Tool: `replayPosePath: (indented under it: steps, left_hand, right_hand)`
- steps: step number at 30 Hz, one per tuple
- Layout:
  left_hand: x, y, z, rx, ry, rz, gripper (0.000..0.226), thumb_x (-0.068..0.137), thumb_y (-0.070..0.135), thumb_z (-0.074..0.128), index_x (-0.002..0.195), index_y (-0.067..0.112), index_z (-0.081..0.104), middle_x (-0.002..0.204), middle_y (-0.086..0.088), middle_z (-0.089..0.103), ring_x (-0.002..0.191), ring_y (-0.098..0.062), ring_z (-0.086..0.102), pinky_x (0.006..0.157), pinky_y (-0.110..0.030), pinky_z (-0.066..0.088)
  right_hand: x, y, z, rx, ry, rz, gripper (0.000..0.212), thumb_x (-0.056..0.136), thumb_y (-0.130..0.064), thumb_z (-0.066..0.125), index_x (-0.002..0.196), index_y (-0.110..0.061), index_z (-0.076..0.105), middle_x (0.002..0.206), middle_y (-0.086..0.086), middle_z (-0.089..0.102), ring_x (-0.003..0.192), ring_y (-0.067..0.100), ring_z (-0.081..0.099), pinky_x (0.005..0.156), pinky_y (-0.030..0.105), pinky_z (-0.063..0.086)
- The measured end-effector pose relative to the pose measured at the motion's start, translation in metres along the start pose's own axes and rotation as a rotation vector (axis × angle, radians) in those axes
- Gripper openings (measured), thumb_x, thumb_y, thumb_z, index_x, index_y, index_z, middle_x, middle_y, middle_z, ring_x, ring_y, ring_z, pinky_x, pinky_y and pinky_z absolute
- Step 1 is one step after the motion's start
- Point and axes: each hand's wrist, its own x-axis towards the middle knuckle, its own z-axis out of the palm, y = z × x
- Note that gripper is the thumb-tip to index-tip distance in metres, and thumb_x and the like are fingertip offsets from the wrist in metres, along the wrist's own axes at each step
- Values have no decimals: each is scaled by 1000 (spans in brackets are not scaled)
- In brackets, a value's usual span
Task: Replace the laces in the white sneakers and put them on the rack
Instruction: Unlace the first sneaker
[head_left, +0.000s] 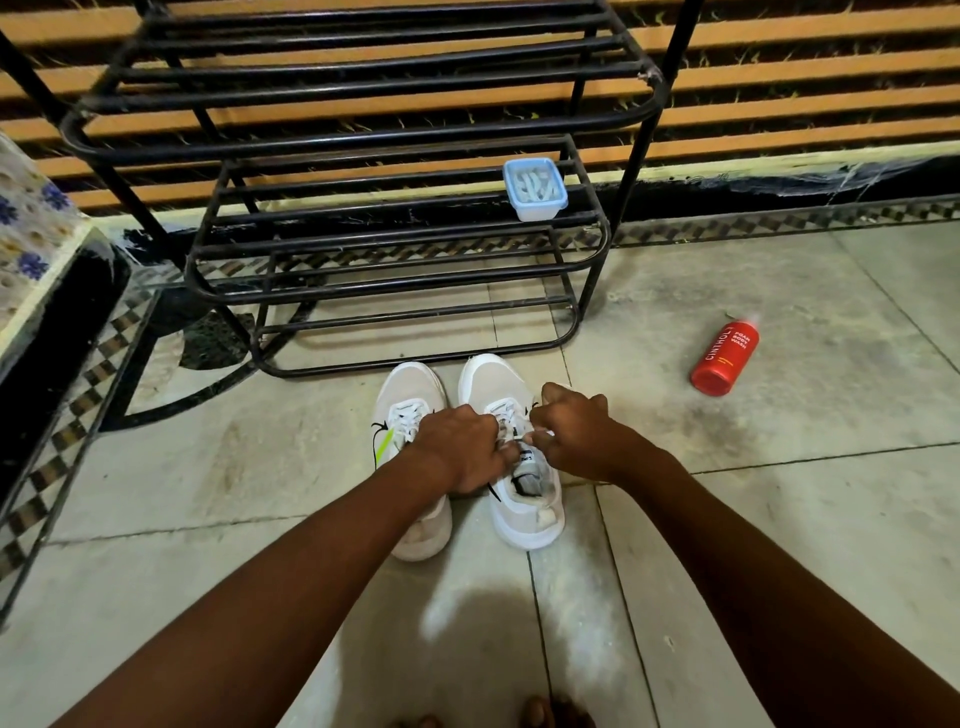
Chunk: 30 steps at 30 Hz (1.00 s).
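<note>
White sneakers (467, 447) side by side on floor, before rack (363, 218). Left hand (457, 447), right hand (571, 431) both pinch lace (537, 432) on right shoe. Hard tug may drag shoe, or lace slips out.

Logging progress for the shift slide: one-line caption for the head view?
Both hands work the laces of the right sneaker, rack ahead.

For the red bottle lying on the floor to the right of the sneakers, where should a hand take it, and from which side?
Take the red bottle around the middle of its body, coming down from above. It lies on its side on the floor tiles, cap end pointing away toward the wall, with open floor around it, so the fingers can probably close across its round body. The grip should cross the bottle's length.
</note>
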Motion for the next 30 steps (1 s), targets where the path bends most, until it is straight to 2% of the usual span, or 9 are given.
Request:
replayPosePath:
  steps: [5,8,12,14,17,21,24,27,30]
  left_hand:
    - [-2,0,-3,5,-9,-6,58,102,62,38,126,15,62,129,-20,61,122,-37,58,96,-41,45]
    - [-1,2,-6,8,-32,2,57,102,61,39,128,15,60,132,-20,59,125,-38,56,98,-41,44]
    - [-4,2,-5,3,-34,-6,56,104,57,36,133,15,58,136,-21,57,127,-39,54,101,-42,42]
    - [-6,1,-5,1,-24,-4,54,105,54,37,132,14,60,136,-21,58,127,-39,55,100,-42,43]
    - [-8,5,-5,30,13,26,52,104,55,39,126,14,64,131,-21,62,122,-38,58,97,-40,45]
    - [-5,11,-6,35,33,25,52,100,57,46,125,15,64,130,-18,63,121,-37,60,94,-39,46]
    - [-2,11,-3,-39,69,-36,55,94,60,53,127,17,62,131,-16,60,124,-36,58,95,-40,45]
    - [0,13,2,-160,200,-85,42,89,53,60,112,19,66,118,-11,66,113,-35,63,87,-38,48]
    - [5,16,9,-243,298,-18,30,83,42,63,103,19,66,109,-4,63,105,-33,64,81,-38,55]
  right_hand:
    - [0,-4,9,363,103,-66,38,73,-20,59,47,-29,33,71,-9,39,64,10,44,60,36,40]
    - [1,-5,14,561,109,-122,45,70,-8,61,44,-32,33,64,-12,38,56,4,43,57,22,31]
    - [-6,-3,5,769,138,-114,48,67,5,58,43,-29,34,63,-13,38,55,1,36,55,25,28]
    - [-12,8,-8,834,237,-54,44,67,3,57,47,-25,29,62,-13,35,55,4,33,55,26,25]
    - [-19,32,-19,697,386,41,53,83,-1,69,51,-15,28,62,-10,32,53,7,32,56,26,25]
    - [-22,46,-5,504,453,205,36,89,-23,76,63,-7,57,72,5,50,62,16,52,64,24,37]
    - [-24,47,15,553,423,240,14,86,-24,79,84,-13,70,83,6,64,74,15,63,73,30,48]
    - [-29,39,33,585,451,201,33,79,-26,83,107,-17,69,91,2,65,82,10,63,80,27,51]
    - [-33,25,41,641,478,69,39,72,-24,75,109,-14,68,94,0,62,84,9,62,81,23,51]
